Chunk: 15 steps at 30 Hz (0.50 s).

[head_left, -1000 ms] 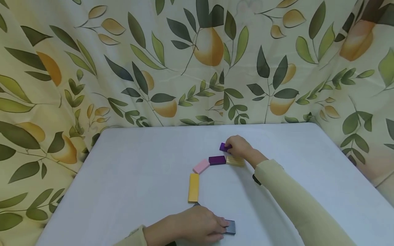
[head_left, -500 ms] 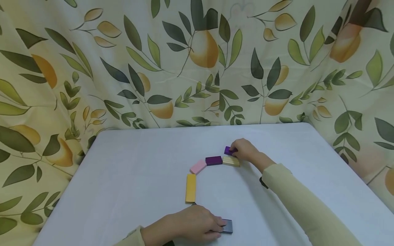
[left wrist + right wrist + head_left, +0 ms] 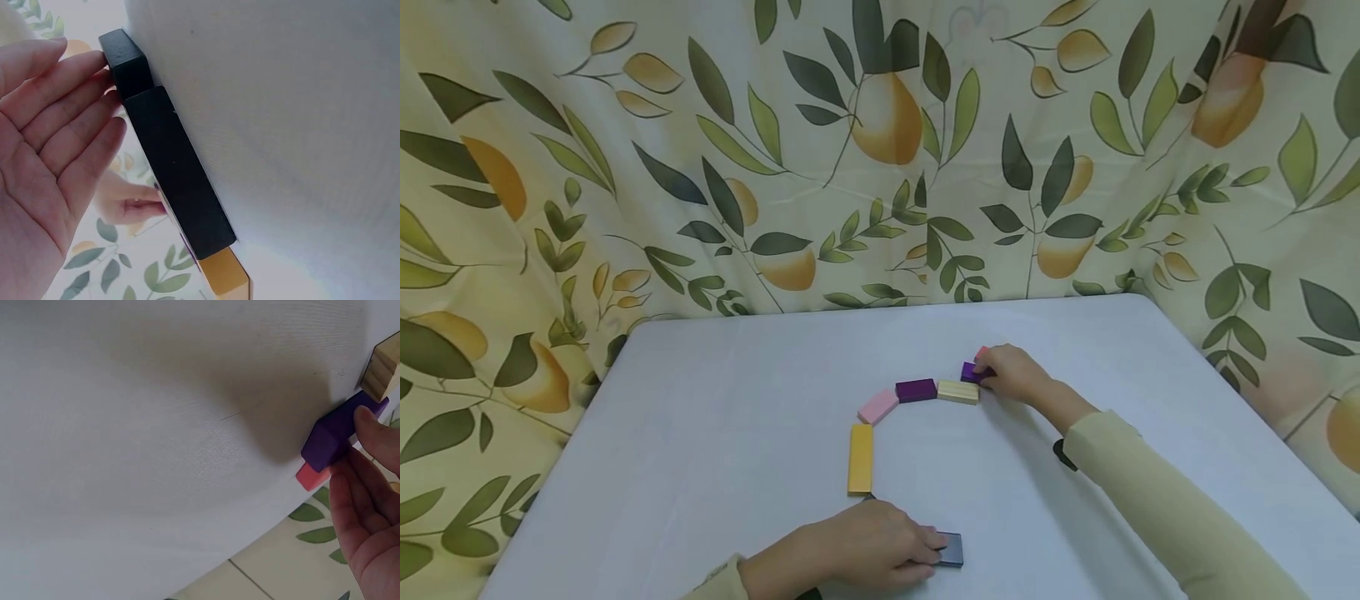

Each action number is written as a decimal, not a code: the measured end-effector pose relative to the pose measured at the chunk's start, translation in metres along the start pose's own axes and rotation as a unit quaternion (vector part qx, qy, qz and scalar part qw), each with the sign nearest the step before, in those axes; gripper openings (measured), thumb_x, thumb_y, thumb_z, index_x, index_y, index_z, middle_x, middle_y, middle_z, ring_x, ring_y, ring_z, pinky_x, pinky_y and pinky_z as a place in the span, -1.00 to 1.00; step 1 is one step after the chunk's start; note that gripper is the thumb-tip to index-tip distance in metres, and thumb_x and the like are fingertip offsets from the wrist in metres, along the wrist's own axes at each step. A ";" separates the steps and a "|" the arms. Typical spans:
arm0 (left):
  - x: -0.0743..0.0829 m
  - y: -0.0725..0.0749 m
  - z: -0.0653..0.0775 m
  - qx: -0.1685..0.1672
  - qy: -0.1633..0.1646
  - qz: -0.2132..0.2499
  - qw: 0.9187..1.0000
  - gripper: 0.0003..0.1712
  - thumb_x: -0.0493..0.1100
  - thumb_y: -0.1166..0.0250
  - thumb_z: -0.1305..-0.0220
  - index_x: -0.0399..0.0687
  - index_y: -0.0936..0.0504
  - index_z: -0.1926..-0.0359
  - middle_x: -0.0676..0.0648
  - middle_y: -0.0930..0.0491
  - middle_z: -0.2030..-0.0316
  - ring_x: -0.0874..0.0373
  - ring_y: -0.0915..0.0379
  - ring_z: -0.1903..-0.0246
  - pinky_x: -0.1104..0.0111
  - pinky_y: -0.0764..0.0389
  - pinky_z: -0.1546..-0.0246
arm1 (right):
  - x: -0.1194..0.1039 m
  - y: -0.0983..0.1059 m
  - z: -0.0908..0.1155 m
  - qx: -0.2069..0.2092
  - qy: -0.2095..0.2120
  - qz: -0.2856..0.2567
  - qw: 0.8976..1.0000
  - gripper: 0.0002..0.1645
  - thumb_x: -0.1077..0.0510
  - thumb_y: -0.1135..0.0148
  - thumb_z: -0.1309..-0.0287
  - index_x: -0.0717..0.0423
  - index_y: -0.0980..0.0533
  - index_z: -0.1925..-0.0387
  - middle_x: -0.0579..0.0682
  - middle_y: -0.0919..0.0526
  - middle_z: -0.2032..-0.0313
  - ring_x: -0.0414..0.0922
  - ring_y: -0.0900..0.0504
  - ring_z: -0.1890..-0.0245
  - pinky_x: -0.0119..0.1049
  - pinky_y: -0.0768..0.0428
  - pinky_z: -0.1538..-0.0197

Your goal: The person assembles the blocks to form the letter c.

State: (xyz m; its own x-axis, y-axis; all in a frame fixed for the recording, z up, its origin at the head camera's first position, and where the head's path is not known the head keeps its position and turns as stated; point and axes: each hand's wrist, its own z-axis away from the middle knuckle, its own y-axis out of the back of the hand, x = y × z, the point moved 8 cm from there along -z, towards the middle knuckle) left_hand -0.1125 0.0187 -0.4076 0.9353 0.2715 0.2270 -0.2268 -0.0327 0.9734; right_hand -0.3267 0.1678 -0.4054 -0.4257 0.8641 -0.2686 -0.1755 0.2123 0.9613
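Observation:
My right hand (image 3: 1017,373) pinches a purple wooden block (image 3: 970,372) between thumb and fingers at the far end of a curved row. In the right wrist view the purple block (image 3: 340,428) lies at the end of a bare wood block (image 3: 382,370), with a coral-red block (image 3: 311,477) just beyond, near the fingertips. My left hand (image 3: 872,546) stays low at the near end, its straight fingers touching a dark block (image 3: 952,550). From the left wrist, that hand (image 3: 56,137) is beside two dark blocks, the longer one (image 3: 181,175) adjoining a yellow block (image 3: 225,273).
On the white table (image 3: 737,433) the row continues through a yellow block (image 3: 861,460), a pink block (image 3: 878,407), a dark purple block (image 3: 916,390) and a bare wood block (image 3: 958,392). A leaf-patterned curtain (image 3: 820,192) hangs behind the table's far edge.
My right hand has shifted right with the purple block, along the back of the bare wood block towards its right end. The coral-red block has come into view behind it. My left hand keeps its place.

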 end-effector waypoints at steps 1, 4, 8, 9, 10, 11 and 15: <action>0.000 0.001 0.000 0.002 -0.001 -0.002 1.000 -0.70 -0.02 -0.08 -0.34 0.11 -0.65 0.03 0.20 -0.51 -0.03 0.54 -0.31 -0.01 0.68 -0.37 0.17 | 0.002 0.000 0.002 -0.001 -0.002 -0.001 1.000 -0.79 0.38 -0.29 0.02 0.34 -0.61 0.26 0.14 -0.65 0.28 0.10 -0.57 0.16 -0.02 -0.46 0.01; 0.001 0.002 0.001 0.007 -0.003 -0.006 1.000 -0.71 -0.02 -0.08 -0.34 0.12 -0.65 0.04 0.20 -0.51 -0.03 0.53 -0.31 -0.01 0.69 -0.37 0.17 | 0.008 0.000 0.009 -0.005 -0.012 -0.006 1.000 -0.78 0.38 -0.29 0.02 0.34 -0.62 0.25 0.13 -0.65 0.28 0.08 -0.57 0.18 -0.01 -0.47 0.03; 0.002 0.002 0.001 0.012 -0.004 -0.016 1.000 -0.71 -0.02 -0.07 -0.34 0.13 -0.66 0.05 0.20 -0.50 -0.04 0.52 -0.32 -0.01 0.69 -0.37 0.17 | 0.013 0.001 0.020 -0.003 -0.016 -0.009 1.000 -0.78 0.39 -0.30 0.03 0.34 -0.62 0.25 0.15 -0.65 0.28 0.09 -0.57 0.18 -0.01 -0.48 0.05; 0.002 0.001 0.002 0.013 -0.004 -0.018 1.000 -0.71 -0.02 -0.07 -0.34 0.13 -0.66 0.05 0.20 -0.50 -0.04 0.53 -0.32 -0.01 0.69 -0.37 0.18 | 0.014 0.002 0.022 -0.002 -0.015 -0.010 1.000 -0.79 0.38 -0.30 0.03 0.34 -0.62 0.26 0.15 -0.65 0.29 0.09 -0.57 0.19 -0.01 -0.48 0.05; 0.002 0.001 0.002 0.012 -0.003 -0.016 1.000 -0.71 -0.03 -0.07 -0.34 0.13 -0.66 0.05 0.20 -0.50 -0.04 0.53 -0.31 -0.01 0.69 -0.37 0.18 | 0.015 0.002 0.025 0.000 -0.014 -0.009 1.000 -0.79 0.38 -0.31 0.04 0.34 -0.62 0.26 0.15 -0.65 0.29 0.09 -0.57 0.19 -0.01 -0.49 0.06; 0.002 0.001 0.002 0.012 -0.003 -0.017 1.000 -0.71 -0.03 -0.07 -0.34 0.13 -0.66 0.05 0.20 -0.50 -0.04 0.53 -0.31 -0.01 0.69 -0.38 0.19 | 0.017 0.002 0.027 -0.001 -0.016 -0.009 1.000 -0.79 0.38 -0.31 0.04 0.35 -0.62 0.27 0.16 -0.65 0.29 0.09 -0.57 0.19 -0.01 -0.49 0.06; 0.002 0.000 0.002 0.010 -0.004 -0.010 1.000 -0.71 -0.03 -0.07 -0.34 0.10 -0.65 0.04 0.19 -0.49 -0.05 0.52 -0.30 -0.03 0.68 -0.38 0.18 | 0.020 0.002 0.035 -0.004 -0.025 -0.015 1.000 -0.78 0.39 -0.31 0.03 0.35 -0.62 0.26 0.18 -0.64 0.27 0.10 -0.57 0.18 0.00 -0.49 0.06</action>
State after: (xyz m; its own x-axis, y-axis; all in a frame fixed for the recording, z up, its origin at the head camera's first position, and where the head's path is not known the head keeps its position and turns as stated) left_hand -0.1098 0.0173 -0.4075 0.9418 0.2650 0.2069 -0.2019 -0.0462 0.9783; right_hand -0.3043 0.2012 -0.4063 -0.3744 0.8793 -0.2943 -0.1954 0.2354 0.9521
